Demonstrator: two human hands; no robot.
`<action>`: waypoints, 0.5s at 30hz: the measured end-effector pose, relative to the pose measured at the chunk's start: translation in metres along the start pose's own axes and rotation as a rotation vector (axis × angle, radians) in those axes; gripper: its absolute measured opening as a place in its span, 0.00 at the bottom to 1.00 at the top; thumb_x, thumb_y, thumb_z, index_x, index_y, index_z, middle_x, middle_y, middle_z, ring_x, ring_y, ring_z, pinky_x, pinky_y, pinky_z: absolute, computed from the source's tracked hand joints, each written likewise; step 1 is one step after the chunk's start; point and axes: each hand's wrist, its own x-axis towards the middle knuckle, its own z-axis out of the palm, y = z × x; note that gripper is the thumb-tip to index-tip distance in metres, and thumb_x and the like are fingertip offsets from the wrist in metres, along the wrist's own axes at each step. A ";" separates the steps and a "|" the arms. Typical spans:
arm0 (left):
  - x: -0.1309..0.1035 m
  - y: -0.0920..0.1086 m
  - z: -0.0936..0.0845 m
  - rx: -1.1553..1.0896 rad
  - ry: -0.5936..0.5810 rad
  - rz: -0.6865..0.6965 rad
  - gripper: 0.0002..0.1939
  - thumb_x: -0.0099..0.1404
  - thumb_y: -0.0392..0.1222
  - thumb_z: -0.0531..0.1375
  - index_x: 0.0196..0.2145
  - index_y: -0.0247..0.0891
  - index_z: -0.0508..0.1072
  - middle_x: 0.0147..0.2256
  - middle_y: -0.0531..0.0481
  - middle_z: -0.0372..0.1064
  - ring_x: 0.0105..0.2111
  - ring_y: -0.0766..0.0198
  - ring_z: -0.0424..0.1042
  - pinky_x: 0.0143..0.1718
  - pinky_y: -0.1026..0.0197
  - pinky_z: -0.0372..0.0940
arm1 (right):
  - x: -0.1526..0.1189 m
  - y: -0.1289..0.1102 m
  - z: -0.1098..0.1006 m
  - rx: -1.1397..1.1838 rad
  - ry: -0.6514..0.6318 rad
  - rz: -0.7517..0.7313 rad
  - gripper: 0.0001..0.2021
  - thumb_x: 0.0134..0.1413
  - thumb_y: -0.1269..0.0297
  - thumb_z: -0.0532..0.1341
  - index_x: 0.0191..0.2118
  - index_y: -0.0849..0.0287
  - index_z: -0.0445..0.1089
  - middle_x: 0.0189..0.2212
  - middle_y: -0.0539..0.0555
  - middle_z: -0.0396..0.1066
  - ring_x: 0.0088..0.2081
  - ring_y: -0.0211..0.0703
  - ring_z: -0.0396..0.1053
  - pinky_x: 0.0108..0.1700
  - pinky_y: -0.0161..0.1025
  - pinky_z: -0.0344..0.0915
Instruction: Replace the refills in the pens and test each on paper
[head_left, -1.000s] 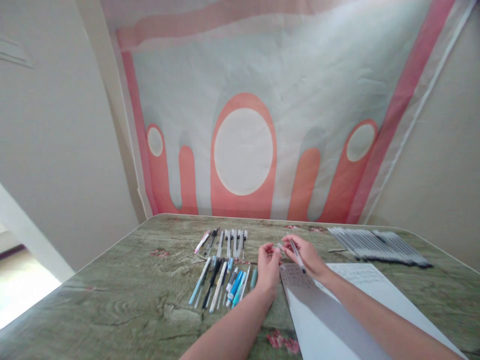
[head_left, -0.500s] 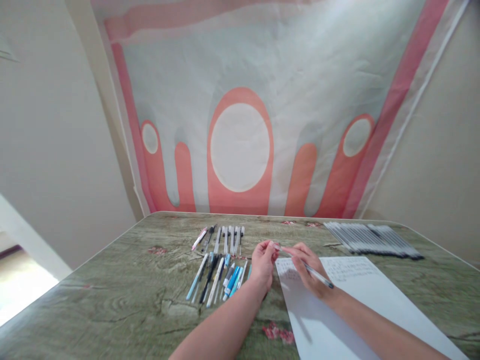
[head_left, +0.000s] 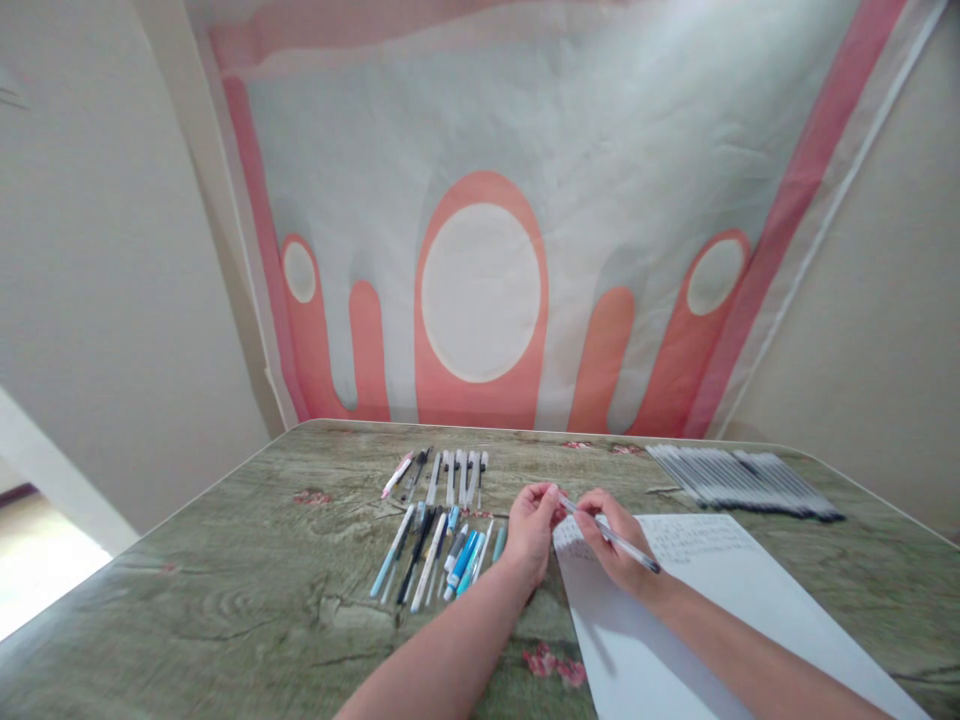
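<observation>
A slim clear pen [head_left: 627, 547] with a dark end slants between my two hands, above the top left of a white sheet of paper [head_left: 720, 610] with rows of handwriting. My right hand [head_left: 616, 550] is closed around its barrel, the dark end lying back over the hand. The fingers of my left hand [head_left: 531, 528] are pinched at the pen's far end, and they hide the tip. To the left of my left hand lie several blue, black and white pens [head_left: 427, 560]. Behind them is a row of clear pens [head_left: 463, 478].
A wide row of clear refills or pens with dark ends [head_left: 746, 482] lies at the back right. The wood-patterned table [head_left: 225, 600] has pink flower prints. Behind its far edge hangs a grey and pink backdrop [head_left: 480, 120].
My right hand has slid a little along the pen, its fingers drawn back from my left fingertips, so more barrel shows between the hands. Other things stay put.
</observation>
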 end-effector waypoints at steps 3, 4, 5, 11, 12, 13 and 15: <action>-0.002 0.001 0.002 -0.006 -0.020 -0.014 0.18 0.48 0.49 0.65 0.30 0.33 0.67 0.28 0.50 0.68 0.25 0.71 0.66 0.32 0.65 0.61 | 0.000 -0.001 0.000 -0.015 0.001 -0.023 0.06 0.55 0.60 0.52 0.33 0.55 0.62 0.29 0.52 0.65 0.33 0.42 0.64 0.37 0.39 0.61; -0.003 0.001 0.002 -0.014 -0.028 -0.016 0.18 0.48 0.49 0.65 0.31 0.33 0.67 0.28 0.50 0.68 0.25 0.70 0.66 0.33 0.64 0.61 | 0.000 0.000 0.000 -0.021 0.002 -0.037 0.06 0.55 0.61 0.52 0.33 0.55 0.61 0.29 0.52 0.65 0.33 0.42 0.64 0.37 0.39 0.61; -0.004 0.002 0.003 -0.022 -0.037 -0.018 0.18 0.49 0.48 0.65 0.31 0.33 0.67 0.28 0.50 0.69 0.26 0.70 0.66 0.34 0.64 0.62 | 0.000 0.000 -0.001 -0.029 -0.002 -0.054 0.05 0.56 0.62 0.52 0.34 0.55 0.61 0.30 0.52 0.65 0.33 0.42 0.64 0.37 0.39 0.61; -0.009 0.007 0.006 -0.071 -0.111 -0.079 0.19 0.50 0.46 0.65 0.36 0.36 0.63 0.32 0.48 0.70 0.29 0.68 0.69 0.36 0.62 0.62 | 0.000 0.007 -0.001 -0.104 -0.019 -0.137 0.03 0.56 0.66 0.52 0.36 0.56 0.61 0.32 0.53 0.65 0.35 0.42 0.65 0.38 0.40 0.62; -0.010 0.007 0.007 -0.076 -0.117 -0.088 0.20 0.50 0.44 0.65 0.37 0.36 0.62 0.31 0.49 0.70 0.29 0.68 0.69 0.36 0.62 0.62 | 0.000 0.008 -0.001 -0.123 -0.019 -0.155 0.03 0.56 0.66 0.52 0.36 0.56 0.61 0.33 0.54 0.66 0.36 0.42 0.65 0.38 0.40 0.62; -0.011 0.007 0.007 -0.080 -0.123 -0.094 0.21 0.49 0.43 0.66 0.37 0.37 0.61 0.31 0.49 0.70 0.30 0.67 0.70 0.36 0.62 0.62 | 0.000 0.010 -0.001 -0.141 -0.019 -0.173 0.03 0.55 0.66 0.53 0.36 0.56 0.61 0.33 0.54 0.66 0.36 0.43 0.65 0.38 0.41 0.62; -0.011 0.006 0.007 -0.085 -0.129 -0.095 0.23 0.48 0.40 0.67 0.38 0.37 0.60 0.30 0.51 0.69 0.30 0.67 0.70 0.35 0.63 0.62 | 0.001 0.011 0.000 -0.172 -0.018 -0.201 0.04 0.55 0.65 0.54 0.36 0.55 0.62 0.33 0.55 0.66 0.35 0.43 0.65 0.38 0.42 0.62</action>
